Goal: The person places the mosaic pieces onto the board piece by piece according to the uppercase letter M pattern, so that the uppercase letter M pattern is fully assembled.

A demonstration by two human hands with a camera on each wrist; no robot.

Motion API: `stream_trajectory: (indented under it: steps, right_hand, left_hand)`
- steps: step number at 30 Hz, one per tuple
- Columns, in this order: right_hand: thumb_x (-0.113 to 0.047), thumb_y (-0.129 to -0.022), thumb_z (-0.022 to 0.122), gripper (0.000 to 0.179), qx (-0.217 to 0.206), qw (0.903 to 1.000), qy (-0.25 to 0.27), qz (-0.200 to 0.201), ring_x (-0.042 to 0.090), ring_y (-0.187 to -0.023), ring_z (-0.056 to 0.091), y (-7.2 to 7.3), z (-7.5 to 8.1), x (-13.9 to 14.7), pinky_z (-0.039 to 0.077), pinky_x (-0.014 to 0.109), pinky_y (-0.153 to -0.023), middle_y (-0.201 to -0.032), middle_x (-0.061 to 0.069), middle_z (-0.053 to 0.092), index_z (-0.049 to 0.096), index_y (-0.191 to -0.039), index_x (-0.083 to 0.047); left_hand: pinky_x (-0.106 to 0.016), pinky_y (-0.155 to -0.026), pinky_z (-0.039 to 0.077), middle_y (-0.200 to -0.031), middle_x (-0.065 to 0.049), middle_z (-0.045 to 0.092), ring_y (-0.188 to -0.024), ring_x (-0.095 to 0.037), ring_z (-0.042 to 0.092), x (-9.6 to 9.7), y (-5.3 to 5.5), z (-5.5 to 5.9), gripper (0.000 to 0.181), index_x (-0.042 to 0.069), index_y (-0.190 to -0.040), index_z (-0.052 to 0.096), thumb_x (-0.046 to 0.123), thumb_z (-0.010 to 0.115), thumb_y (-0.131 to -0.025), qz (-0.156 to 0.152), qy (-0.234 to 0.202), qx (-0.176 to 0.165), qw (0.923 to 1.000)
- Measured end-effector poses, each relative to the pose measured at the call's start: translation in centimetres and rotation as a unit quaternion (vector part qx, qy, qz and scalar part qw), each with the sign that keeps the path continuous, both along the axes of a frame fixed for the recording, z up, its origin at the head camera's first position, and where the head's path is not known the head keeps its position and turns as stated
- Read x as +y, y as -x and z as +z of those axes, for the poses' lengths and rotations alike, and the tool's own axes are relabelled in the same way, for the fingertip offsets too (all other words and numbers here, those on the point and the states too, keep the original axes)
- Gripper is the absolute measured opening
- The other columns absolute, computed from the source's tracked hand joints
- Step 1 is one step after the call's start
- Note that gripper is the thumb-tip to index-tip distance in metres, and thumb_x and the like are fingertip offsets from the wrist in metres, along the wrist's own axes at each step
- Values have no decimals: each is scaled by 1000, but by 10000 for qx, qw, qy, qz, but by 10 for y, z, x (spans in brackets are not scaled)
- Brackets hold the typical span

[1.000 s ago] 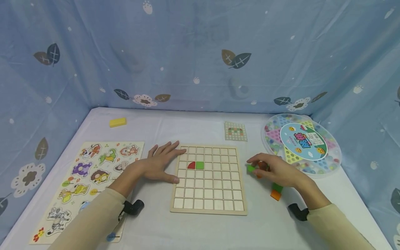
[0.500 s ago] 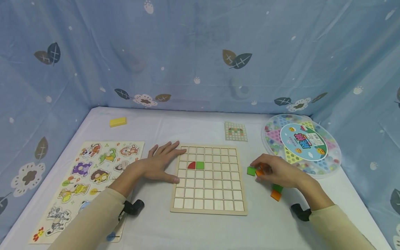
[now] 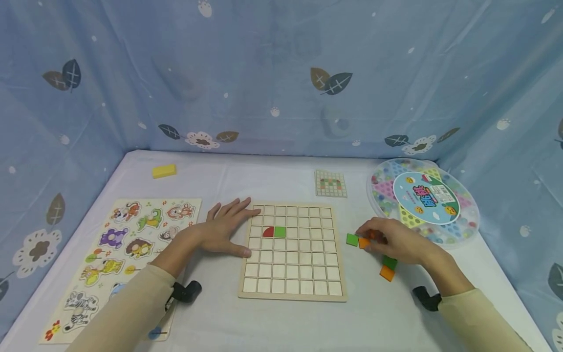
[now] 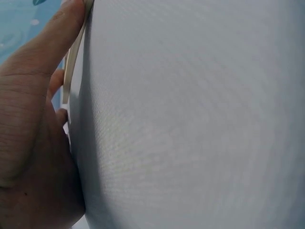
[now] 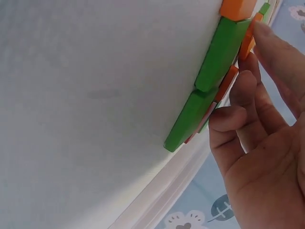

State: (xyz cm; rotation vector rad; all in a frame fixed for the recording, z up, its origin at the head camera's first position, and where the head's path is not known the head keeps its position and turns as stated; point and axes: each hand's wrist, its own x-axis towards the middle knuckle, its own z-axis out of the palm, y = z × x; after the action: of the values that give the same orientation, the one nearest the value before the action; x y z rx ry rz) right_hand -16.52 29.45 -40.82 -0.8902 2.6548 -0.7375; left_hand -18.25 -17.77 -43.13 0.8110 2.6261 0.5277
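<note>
My left hand point(image 3: 228, 230) lies with fingers spread at the left edge of a wooden grid board point(image 3: 292, 296); fingertips and thumb touch its frame. A red quarter-circle tile point(image 3: 269, 232) and a green square tile point(image 3: 279, 232) sit side by side in the grid. To the right of the board, my right hand point(image 3: 396, 242) pinches an orange tile point(image 5: 249, 40) between thumb and finger, low at the table. A loose green tile point(image 3: 352, 239) lies just left of it. Under and beside the palm are more tiles, including a green one point(image 3: 389, 262) and an orange one point(image 3: 387, 273), partly hidden.
A small pattern card point(image 3: 331, 184) lies behind the board. The round marble game box point(image 3: 409, 220) stands at the back right, close to my right hand. An animal puzzle board point(image 3: 98, 244) lies under my left forearm; a yellow block point(image 3: 164, 171) is at the back left.
My right hand has drawn back slightly to the right, off the loose green tile, which now shows fully. Its fingers are now at the orange tile. The left hand has stayed put.
</note>
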Motion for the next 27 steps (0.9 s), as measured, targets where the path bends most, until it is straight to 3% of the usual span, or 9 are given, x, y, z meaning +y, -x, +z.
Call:
stream_trajectory:
  steps: [10, 16, 27]
  right_hand:
    - [-14, -94, 76, 30, 22, 9997, -98, 228, 9, -83, 52, -1, 2, -1, 48, 25, -70, -101, -8, 62, 69, -123, -13]
    - [-16, -97, 72, 37, 42, 9997, -220, 85, 5, -85, 53, -5, 6, -2, 50, 27, -74, -103, -7, 63, 63, -133, -10]
    - [-7, -98, 68, 34, 117, 9981, 603, -34, 8, -95, 61, -6, 9, 3, 57, 27, -78, -120, -4, 68, 64, -132, -9]
  left_hand:
    - [-70, -120, -2, -174, -5, 0, -159, -36, -2, -1, 1, 0, 105, 32, -164, 24, 70, 74, -81, 4, -23, 40, 10000]
    - [-70, -119, -2, -174, -5, 1, -159, -36, -2, 0, 1, 0, 105, 31, -164, 24, 71, 74, -80, -17, -64, 35, 10000]
    - [-70, -120, -3, -174, -5, 0, -159, -35, -2, 0, 0, -1, 106, 31, -164, 24, 70, 75, -80, 19, -55, -23, 10000]
